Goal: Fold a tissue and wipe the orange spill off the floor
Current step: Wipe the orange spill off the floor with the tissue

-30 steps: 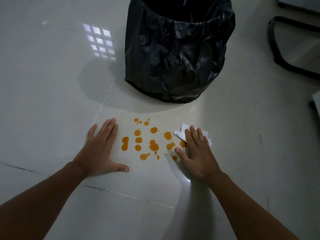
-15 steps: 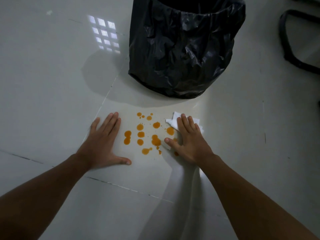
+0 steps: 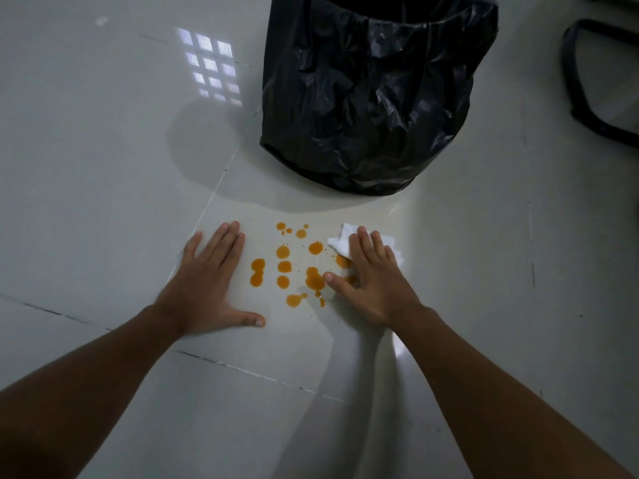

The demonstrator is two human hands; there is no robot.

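Sliding leftward across the drops, the right hand (image 3: 373, 281) now presses the folded tissue (image 3: 340, 242) flat over the right edge of the orange spill (image 3: 294, 267), a little further in than a moment ago; its grip is spread, fingers straight, the thumb reaching toward the middle drops. What worries me most is the floor (image 3: 103, 167) itself: it looks glossy, so the tissue may only smear the liquid into streaks, or soak through and stain the palm. Behind the spill stands a bin lined with a black bag (image 3: 366, 98), near but not touching, and no real obstacle to a sideways wipe. A dark curved frame (image 3: 581, 98) sits well apart at the far right. The left hand (image 3: 207, 288) lies flat just beside the leftmost drops, fingers spread, squarely where the wipe is heading.
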